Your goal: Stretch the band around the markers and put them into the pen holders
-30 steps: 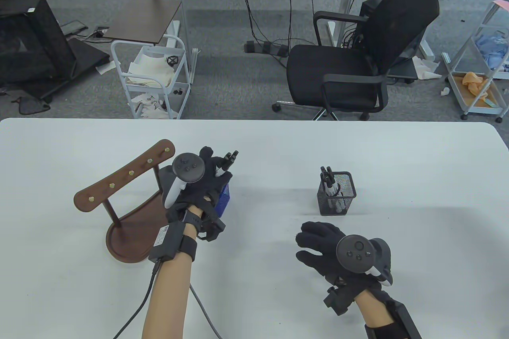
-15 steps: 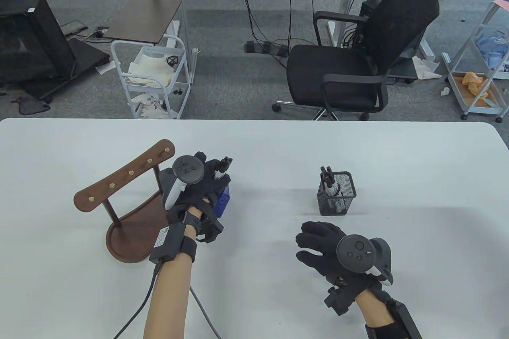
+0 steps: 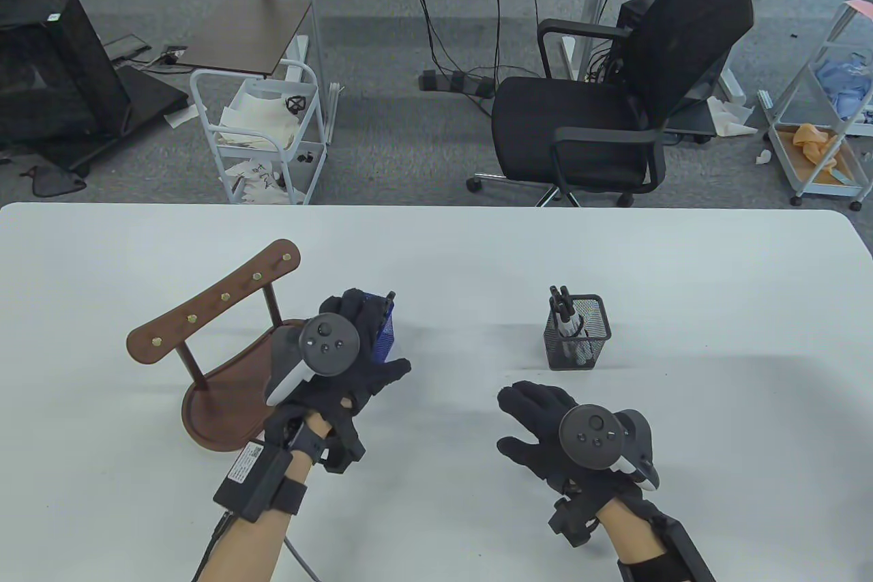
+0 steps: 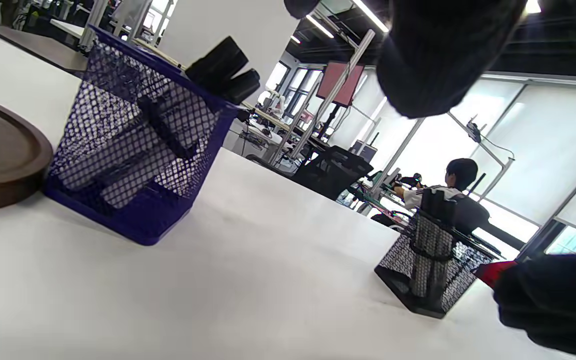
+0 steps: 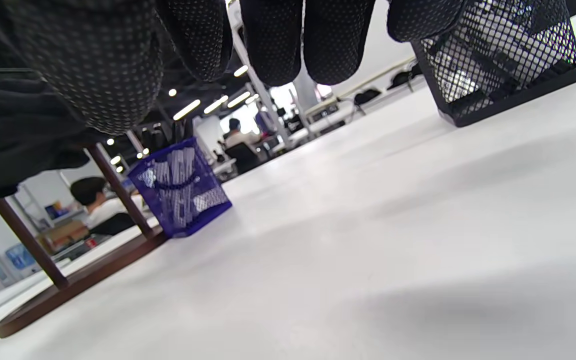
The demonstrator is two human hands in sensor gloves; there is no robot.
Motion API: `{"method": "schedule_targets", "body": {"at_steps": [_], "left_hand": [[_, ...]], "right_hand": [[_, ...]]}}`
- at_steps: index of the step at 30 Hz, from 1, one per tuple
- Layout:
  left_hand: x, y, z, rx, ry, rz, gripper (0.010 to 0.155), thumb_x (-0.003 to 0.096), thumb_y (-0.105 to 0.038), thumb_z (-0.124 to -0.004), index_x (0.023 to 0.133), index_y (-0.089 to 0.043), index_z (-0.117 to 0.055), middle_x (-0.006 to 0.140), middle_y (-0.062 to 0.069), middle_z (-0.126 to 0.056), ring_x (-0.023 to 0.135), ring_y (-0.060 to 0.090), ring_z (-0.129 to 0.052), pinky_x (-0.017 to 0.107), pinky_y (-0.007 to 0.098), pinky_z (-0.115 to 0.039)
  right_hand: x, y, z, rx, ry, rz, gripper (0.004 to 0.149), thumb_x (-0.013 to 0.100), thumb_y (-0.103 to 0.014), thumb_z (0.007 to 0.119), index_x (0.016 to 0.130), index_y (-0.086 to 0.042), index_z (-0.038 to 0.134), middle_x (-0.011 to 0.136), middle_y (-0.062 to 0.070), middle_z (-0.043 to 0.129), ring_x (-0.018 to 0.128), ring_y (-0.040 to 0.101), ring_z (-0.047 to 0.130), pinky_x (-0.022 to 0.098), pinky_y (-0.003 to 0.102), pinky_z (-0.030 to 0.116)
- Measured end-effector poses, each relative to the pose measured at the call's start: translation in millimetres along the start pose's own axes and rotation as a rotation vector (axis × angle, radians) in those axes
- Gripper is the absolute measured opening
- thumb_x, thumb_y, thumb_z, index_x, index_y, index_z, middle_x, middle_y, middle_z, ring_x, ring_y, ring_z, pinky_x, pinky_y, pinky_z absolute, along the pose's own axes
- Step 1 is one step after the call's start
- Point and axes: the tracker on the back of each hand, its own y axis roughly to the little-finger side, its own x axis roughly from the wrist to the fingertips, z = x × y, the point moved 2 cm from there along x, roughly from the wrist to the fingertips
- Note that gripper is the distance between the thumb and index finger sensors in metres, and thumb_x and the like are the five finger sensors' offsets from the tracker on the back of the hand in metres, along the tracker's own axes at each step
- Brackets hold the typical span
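A blue mesh pen holder (image 3: pixel 383 331) stands beside the wooden stand and holds a bundle of markers (image 4: pixel 220 70). A black band (image 4: pixel 160 127) shows around them through the mesh. My left hand (image 3: pixel 361 340) sits just in front of this holder, fingers relaxed and spread, holding nothing. To the right, a black mesh pen holder (image 3: pixel 578 334) holds another banded bundle of markers (image 3: pixel 563 309). My right hand (image 3: pixel 526 415) hovers low over the table in front of the black holder, its fingers (image 5: pixel 335 40) loose and empty.
A brown wooden hook stand (image 3: pixel 215 306) with a rounded base (image 3: pixel 218 404) stands left of the blue holder. The white table (image 3: pixel 716 309) stretches right and back. Beyond its far edge are a black office chair (image 3: pixel 614 111) and a white cart (image 3: pixel 262 138).
My left hand lowered the marker bundle into the blue holder, let go and drew back toward me. My right hand shifted slightly left and nearer.
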Motion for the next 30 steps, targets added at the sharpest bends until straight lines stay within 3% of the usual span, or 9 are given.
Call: {"method": "schedule_targets", "body": {"at_steps": [7,12,15,30], "left_hand": [[-41,-9,-36,0.163,0.056,-0.052,0.094,0.053,-0.068,-0.075,0.122,-0.02,-0.033,0.131,0.023,-0.02,0.113,0.061,-0.01,0.064,0.09,-0.017],[-54,-6,-63,0.213,0.133,-0.053,0.095,0.0519,-0.077,-0.068,0.123,-0.023,-0.034,0.132,0.023,-0.019,0.111,0.067,-0.012,0.063,0.091,-0.021],[-54,0,-75,0.229,0.187,-0.05,0.098,0.0511,-0.081,-0.063,0.124,-0.025,-0.029,0.133,0.022,-0.012,0.113,0.061,-0.005,0.066,0.087,-0.015],[-56,4,-79,0.225,0.205,-0.06,0.099,0.0514,-0.08,-0.063,0.124,-0.024,-0.027,0.133,0.023,-0.012,0.115,0.058,-0.004,0.069,0.084,-0.013]], "right_hand": [[5,-8,15,-0.06,-0.056,0.02,0.083,0.043,-0.066,0.08,0.113,-0.031,0.053,0.13,0.008,0.044,0.115,0.046,0.038,0.075,0.075,0.036],[7,-11,24,-0.085,-0.109,0.021,0.091,0.041,-0.074,0.076,0.116,-0.032,0.047,0.132,0.01,0.035,0.116,0.049,0.028,0.071,0.08,0.03],[7,-12,35,-0.106,-0.193,0.042,0.098,0.039,-0.078,0.073,0.117,-0.031,0.037,0.132,0.012,0.022,0.115,0.053,0.017,0.068,0.084,0.028],[8,-9,39,-0.114,-0.198,0.046,0.098,0.04,-0.077,0.073,0.116,-0.032,0.031,0.131,0.012,0.017,0.114,0.053,0.014,0.068,0.083,0.026]]}}
